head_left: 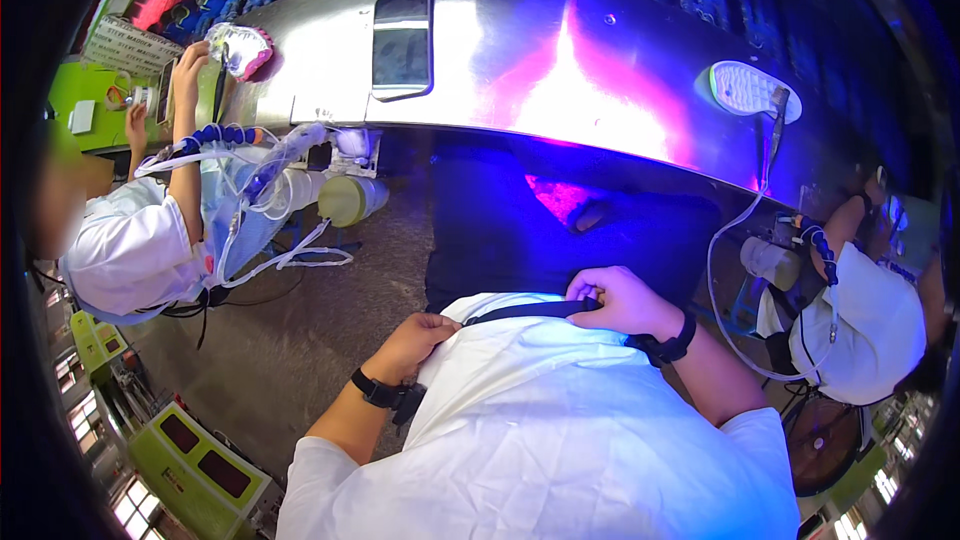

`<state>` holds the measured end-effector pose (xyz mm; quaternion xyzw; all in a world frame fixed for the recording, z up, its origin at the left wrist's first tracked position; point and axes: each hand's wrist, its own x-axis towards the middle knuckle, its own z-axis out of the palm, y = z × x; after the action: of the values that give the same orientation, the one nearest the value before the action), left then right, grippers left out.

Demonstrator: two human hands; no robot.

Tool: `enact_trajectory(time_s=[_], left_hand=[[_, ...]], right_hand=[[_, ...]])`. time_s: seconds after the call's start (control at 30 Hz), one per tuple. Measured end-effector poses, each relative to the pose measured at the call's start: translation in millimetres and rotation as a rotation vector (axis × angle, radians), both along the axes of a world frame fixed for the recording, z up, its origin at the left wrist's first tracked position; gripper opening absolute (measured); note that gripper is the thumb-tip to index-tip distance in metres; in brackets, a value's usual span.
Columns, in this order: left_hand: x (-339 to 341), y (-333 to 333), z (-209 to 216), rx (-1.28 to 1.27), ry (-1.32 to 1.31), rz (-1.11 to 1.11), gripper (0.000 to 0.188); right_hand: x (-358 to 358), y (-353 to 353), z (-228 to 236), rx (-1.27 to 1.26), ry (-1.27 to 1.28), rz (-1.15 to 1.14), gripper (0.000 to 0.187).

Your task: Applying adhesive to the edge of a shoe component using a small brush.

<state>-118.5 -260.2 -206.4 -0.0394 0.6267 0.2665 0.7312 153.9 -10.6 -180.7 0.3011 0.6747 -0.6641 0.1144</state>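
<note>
A black strap (530, 310) runs across the front of my white shirt at the waist. My left hand (408, 344) is closed at the strap's left end, thumb and fingers pressed together. At the other end my right hand (628, 304) pinches the strap between thumb and curled fingers. Both wrists wear black bands. Beyond my lap, on the metal table, lies a dark phone (403, 44). A white shoe sole (745, 88) rests farther right, with a brush (777, 125) lying against it; neither hand touches these.
The metal table's (480, 100) edge stands in front of me. A white tube (712, 270) hangs from the brush. At left a co-worker (150, 255) handles a pink-edged shoe piece (245, 48); another co-worker (865, 325) sits at right. Cups, tubes and a fan (825, 435) stand nearby.
</note>
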Motion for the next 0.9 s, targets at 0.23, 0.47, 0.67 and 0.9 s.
enact_trajectory(time_s=[0.23,0.47,0.67,0.9], left_hand=[[0.8,-6.3,-16.7,0.027,0.001,0.01,0.016],[4.9,22.9,7.1,0.21,0.475,-0.418,0.016],[33.2,91.1,30.5,0.611,0.686,-0.6,0.022],[83.6,163.7,35.2,1.024,0.443,-0.845,0.023]], right_hand=[[4.3,10.8,-2.7,-0.075,-0.004,-0.022,0.033],[18.8,22.1,-0.3,0.012,-0.029,0.108,0.038],[28.8,16.3,0.3,0.028,0.0,0.029,0.04],[50.0,26.5,26.5,0.071,0.1,-0.01,0.035]])
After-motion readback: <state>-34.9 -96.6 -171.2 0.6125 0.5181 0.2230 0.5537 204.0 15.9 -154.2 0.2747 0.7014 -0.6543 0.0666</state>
